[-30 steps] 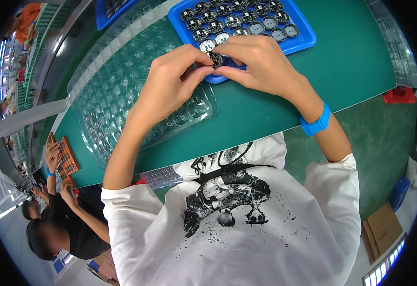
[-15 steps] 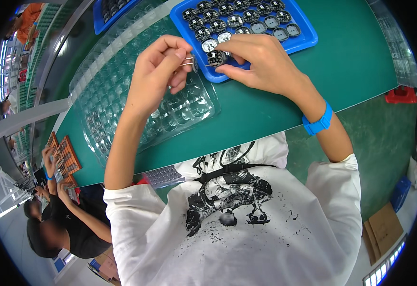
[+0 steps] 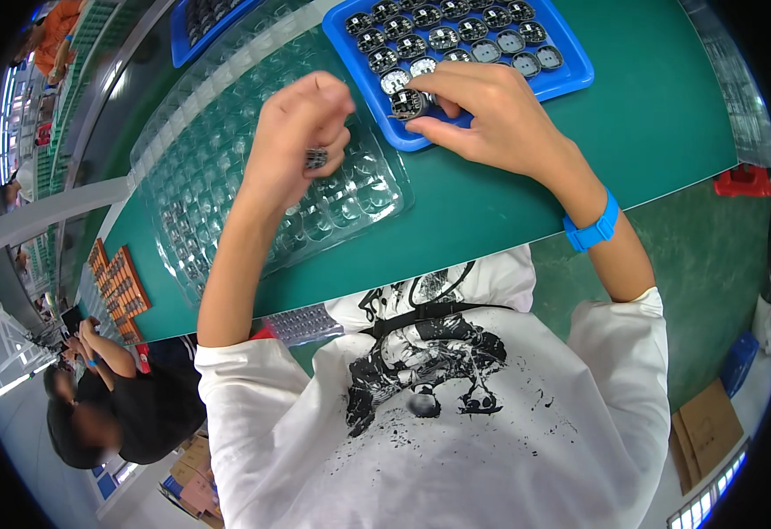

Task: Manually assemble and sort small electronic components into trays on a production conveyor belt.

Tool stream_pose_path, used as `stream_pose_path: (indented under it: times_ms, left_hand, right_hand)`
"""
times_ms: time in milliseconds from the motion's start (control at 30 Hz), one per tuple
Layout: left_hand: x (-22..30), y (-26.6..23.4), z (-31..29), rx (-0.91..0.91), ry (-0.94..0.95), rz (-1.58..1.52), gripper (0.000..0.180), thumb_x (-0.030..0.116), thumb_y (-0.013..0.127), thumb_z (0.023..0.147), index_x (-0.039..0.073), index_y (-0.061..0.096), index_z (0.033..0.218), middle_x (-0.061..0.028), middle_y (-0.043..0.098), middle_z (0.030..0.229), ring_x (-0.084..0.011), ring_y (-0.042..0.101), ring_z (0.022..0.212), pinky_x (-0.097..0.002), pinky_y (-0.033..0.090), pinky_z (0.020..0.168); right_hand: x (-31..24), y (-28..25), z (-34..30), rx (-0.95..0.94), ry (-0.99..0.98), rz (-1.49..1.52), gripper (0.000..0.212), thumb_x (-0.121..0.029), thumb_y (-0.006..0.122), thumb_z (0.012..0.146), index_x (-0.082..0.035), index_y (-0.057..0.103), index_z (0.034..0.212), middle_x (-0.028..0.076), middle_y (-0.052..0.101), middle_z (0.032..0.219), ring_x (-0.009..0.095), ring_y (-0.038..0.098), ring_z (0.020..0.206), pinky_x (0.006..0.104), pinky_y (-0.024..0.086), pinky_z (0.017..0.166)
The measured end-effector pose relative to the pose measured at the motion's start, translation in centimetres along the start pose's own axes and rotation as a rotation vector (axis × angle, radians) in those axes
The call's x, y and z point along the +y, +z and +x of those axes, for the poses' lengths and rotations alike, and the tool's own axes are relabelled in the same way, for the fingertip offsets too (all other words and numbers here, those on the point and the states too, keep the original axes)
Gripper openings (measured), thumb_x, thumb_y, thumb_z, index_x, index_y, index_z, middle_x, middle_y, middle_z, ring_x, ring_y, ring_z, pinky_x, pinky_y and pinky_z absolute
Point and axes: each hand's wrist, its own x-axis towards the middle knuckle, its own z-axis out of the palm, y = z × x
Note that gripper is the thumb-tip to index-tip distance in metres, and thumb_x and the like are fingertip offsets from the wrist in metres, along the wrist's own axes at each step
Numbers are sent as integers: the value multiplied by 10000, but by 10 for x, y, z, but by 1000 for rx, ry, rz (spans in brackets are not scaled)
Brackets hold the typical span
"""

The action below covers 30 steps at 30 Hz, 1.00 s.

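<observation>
Over the left side of the blue tray (image 3: 370,113), my right hand (image 3: 500,115) grips a round black housing (image 3: 407,104) with a circuit board inside, pinched between thumb and fingers. Several similar round pieces (image 3: 443,37) fill the tray in rows, some dark with boards, a few plain grey. My left hand (image 3: 302,132) is curled up just left of the tray, above a clear plastic blister tray (image 3: 350,225). A small round dark part (image 3: 316,159) shows between its lower fingers; the fingertips are slightly blurred, and the rest of the part is hidden.
The green tabletop (image 3: 632,115) runs under both trays. Another blue tray (image 3: 214,26) of parts stands at the far left. Brown slotted boards (image 3: 121,286) lie near a co-worker in black (image 3: 152,401) at the left. A red stool (image 3: 742,181) sits off the right edge.
My left hand has turned and curled, bringing the small round part from the fingertips down toward the palm. The right hand stays nearly in place. The co-worker's arms have drawn back.
</observation>
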Motion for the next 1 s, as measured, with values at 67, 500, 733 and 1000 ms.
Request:
stream_pose_path:
  times_ms: [67,500,733,1000]
  left_hand:
    - [-9,8,3,154,170,456,106,126,663,883,41,619,928,60,332,515,-47,344,445,-222,252,426]
    - [-15,20,9,-3,870,1308,92,49,703,806,33,690,895,-113,691,815,-321,654,650,-380,518,538]
    - [-25,23,12,30,883,1328,71,59,686,820,36,684,888,-114,691,815,-325,659,663,-392,523,542]
    - [-32,24,15,107,899,1262,55,95,683,826,46,659,825,-109,675,764,-320,659,659,-404,523,552]
  right_hand:
    - [1,0,0,-1,-3,2,353,-156,810,734,-21,697,1040,73,578,697,196,557,584,313,435,515]
    - [4,0,-2,-8,-53,-14,331,-137,802,723,-17,685,1008,82,585,714,216,571,597,323,442,519]
    - [7,3,-6,27,-104,-19,308,-141,800,730,-20,687,989,72,571,697,209,551,577,334,426,510]
    - [1,-1,-1,-1,-59,-70,387,-115,800,717,-32,693,1079,73,546,683,212,531,577,328,421,521]
